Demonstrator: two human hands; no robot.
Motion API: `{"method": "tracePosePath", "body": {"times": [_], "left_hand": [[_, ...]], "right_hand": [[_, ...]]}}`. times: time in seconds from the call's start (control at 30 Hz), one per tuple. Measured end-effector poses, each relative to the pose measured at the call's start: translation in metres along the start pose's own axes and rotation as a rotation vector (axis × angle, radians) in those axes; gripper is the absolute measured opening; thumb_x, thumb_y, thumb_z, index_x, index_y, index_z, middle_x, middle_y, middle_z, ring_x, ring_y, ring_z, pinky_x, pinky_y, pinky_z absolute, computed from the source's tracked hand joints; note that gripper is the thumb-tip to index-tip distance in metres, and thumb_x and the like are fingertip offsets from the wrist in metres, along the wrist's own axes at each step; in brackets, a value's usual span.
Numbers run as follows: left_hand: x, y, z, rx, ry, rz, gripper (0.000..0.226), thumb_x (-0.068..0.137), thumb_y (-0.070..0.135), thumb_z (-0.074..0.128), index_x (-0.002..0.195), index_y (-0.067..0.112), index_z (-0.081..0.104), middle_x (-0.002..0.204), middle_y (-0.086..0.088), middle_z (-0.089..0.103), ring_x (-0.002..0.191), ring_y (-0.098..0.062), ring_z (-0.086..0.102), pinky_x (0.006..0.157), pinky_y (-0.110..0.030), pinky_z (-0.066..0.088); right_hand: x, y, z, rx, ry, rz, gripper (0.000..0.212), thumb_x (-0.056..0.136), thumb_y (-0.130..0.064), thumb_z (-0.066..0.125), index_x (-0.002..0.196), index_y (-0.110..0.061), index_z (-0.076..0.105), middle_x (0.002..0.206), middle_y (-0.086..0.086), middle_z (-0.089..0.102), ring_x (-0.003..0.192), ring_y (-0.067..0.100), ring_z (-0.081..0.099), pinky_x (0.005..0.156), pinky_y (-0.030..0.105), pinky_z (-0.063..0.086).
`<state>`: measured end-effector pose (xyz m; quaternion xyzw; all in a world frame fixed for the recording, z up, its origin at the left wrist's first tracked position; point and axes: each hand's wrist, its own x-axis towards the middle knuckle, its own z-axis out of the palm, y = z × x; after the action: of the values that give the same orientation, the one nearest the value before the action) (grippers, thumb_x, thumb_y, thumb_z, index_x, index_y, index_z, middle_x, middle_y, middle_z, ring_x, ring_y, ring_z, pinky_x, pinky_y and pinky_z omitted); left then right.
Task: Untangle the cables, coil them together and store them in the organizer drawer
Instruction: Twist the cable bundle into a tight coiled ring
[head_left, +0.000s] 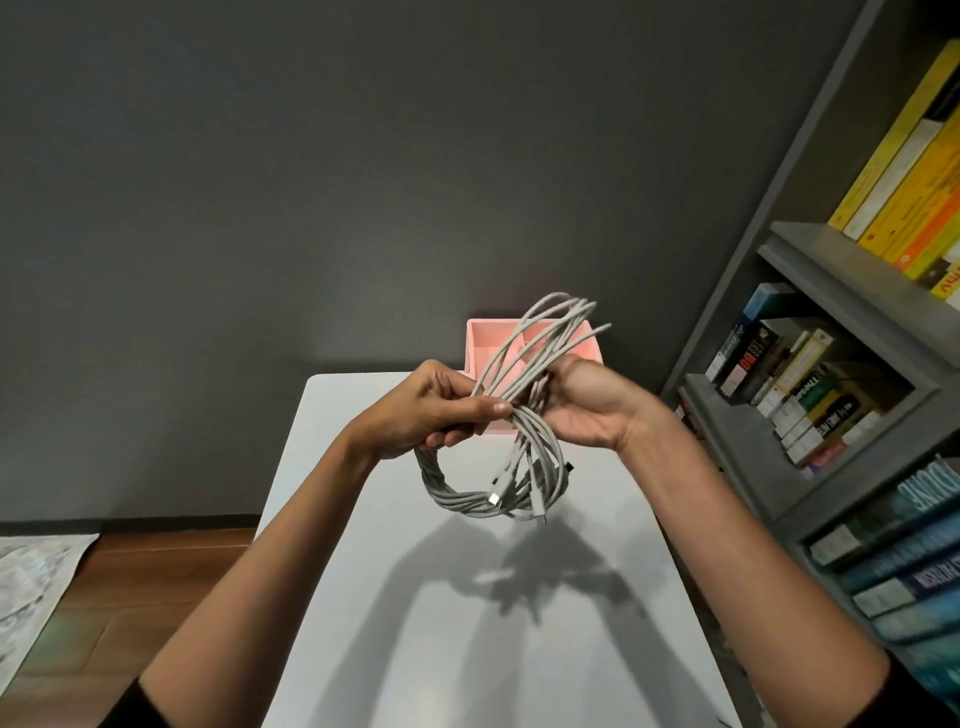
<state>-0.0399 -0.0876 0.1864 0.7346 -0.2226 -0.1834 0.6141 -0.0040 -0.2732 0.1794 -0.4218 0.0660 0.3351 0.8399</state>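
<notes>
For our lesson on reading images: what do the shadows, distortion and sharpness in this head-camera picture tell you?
Head view: the hands and cables cast a hard dark shadow toward the viewer on the white table, so a strong light sits above and ahead; the wide lens bends the bookshelf so it leans inward; the left hand and right hand are fairly sharp, while the book spines at the lower right edge look smeared.

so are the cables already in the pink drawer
No, the cables hang above the table, held by the left hand and right hand, in front of the pink drawer.
</notes>
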Motion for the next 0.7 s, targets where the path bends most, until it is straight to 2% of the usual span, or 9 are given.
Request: {"method": "tracePosePath", "body": {"times": [0.07, 0.1, 0.13, 0.2, 0.3, 0.4, 0.47, 0.6, 0.7], "left_hand": [[-0.001, 0.002, 0.000, -0.031, 0.030, 0.022, 0.033, 0.083, 0.021, 0.067, 0.054, 0.007, 0.060, 0.038, -0.001, 0.041, 0.030, -0.007, 0.024, 0.036, -0.016, 0.020], [-0.001, 0.005, 0.000, -0.031, 0.038, 0.033, 0.033, 0.082, 0.022, 0.066, 0.053, 0.008, 0.061, 0.038, -0.001, 0.041, 0.030, -0.007, 0.024, 0.037, -0.016, 0.019], [0.000, 0.008, -0.001, -0.014, 0.042, 0.043, 0.034, 0.083, 0.022, 0.066, 0.053, 0.007, 0.060, 0.038, -0.001, 0.041, 0.030, -0.007, 0.024, 0.037, -0.017, 0.018], [0.001, 0.012, -0.002, 0.047, 0.046, 0.046, 0.038, 0.084, 0.023, 0.068, 0.056, -0.001, 0.057, 0.039, -0.002, 0.042, 0.030, -0.008, 0.026, 0.038, -0.020, 0.017], [0.003, 0.013, -0.003, 0.062, 0.081, 0.052, 0.040, 0.081, 0.029, 0.068, 0.057, -0.001, 0.057, 0.040, -0.003, 0.043, 0.030, -0.009, 0.027, 0.038, -0.022, 0.017], [0.004, 0.012, -0.002, 0.032, 0.099, 0.070, 0.035, 0.081, 0.029, 0.067, 0.053, 0.010, 0.061, 0.040, -0.002, 0.043, 0.031, -0.009, 0.027, 0.037, -0.019, 0.019], [0.004, 0.012, -0.003, 0.011, 0.109, 0.060, 0.033, 0.083, 0.027, 0.066, 0.052, 0.014, 0.063, 0.041, -0.002, 0.043, 0.031, -0.008, 0.026, 0.036, -0.017, 0.020], [0.006, 0.010, -0.011, 0.009, 0.181, 0.026, 0.036, 0.085, 0.026, 0.067, 0.056, 0.005, 0.059, 0.041, -0.004, 0.043, 0.031, -0.009, 0.027, 0.038, -0.020, 0.019], [0.007, 0.008, -0.013, 0.023, 0.213, -0.015, 0.036, 0.086, 0.026, 0.067, 0.058, 0.004, 0.060, 0.042, -0.004, 0.043, 0.031, -0.009, 0.027, 0.037, -0.018, 0.019]], "right_hand": [[-0.004, 0.001, 0.010, -0.047, 0.086, -0.034, 0.013, 0.083, -0.009, 0.062, 0.094, -0.005, 0.056, 0.079, 0.012, 0.046, 0.074, 0.020, 0.049, 0.091, 0.032, 0.049], [-0.011, 0.004, 0.016, -0.105, 0.139, -0.043, 0.015, 0.094, -0.010, 0.049, 0.093, 0.004, 0.054, 0.081, 0.016, 0.045, 0.078, 0.022, 0.051, 0.085, 0.038, 0.055], [-0.014, 0.008, 0.016, -0.180, 0.159, -0.035, 0.027, 0.098, -0.010, 0.040, 0.106, 0.013, 0.052, 0.089, 0.020, 0.047, 0.085, 0.026, 0.053, 0.075, 0.042, 0.059], [-0.024, 0.013, 0.024, -0.337, 0.140, -0.039, 0.029, 0.100, -0.009, 0.036, 0.116, 0.009, 0.052, 0.078, 0.019, 0.049, 0.073, 0.022, 0.056, 0.063, 0.040, 0.060], [-0.034, 0.014, 0.041, -0.733, 0.184, -0.079, 0.033, 0.101, -0.021, 0.034, 0.108, 0.001, 0.058, 0.054, 0.005, 0.041, 0.042, 0.010, 0.045, 0.066, 0.043, 0.060], [-0.038, 0.007, 0.045, -1.086, 0.268, -0.082, 0.048, 0.101, -0.030, 0.027, 0.118, 0.005, 0.055, 0.061, 0.004, 0.051, 0.050, 0.014, 0.055, 0.067, 0.038, 0.055], [-0.041, 0.002, 0.044, -1.125, 0.229, -0.017, 0.053, 0.100, -0.038, 0.027, 0.117, 0.003, 0.056, 0.061, 0.003, 0.053, 0.054, 0.015, 0.057, 0.067, 0.036, 0.047], [-0.043, -0.003, 0.034, -0.866, -0.020, 0.042, 0.056, 0.089, -0.041, 0.032, 0.104, 0.005, 0.060, 0.063, 0.012, 0.054, 0.062, 0.024, 0.052, 0.073, 0.042, 0.040], [-0.042, 0.003, 0.035, -1.081, 0.031, -0.026, 0.019, 0.080, -0.027, 0.058, 0.077, -0.008, 0.056, 0.062, 0.005, 0.049, 0.061, 0.020, 0.048, 0.056, 0.032, 0.033]]}}
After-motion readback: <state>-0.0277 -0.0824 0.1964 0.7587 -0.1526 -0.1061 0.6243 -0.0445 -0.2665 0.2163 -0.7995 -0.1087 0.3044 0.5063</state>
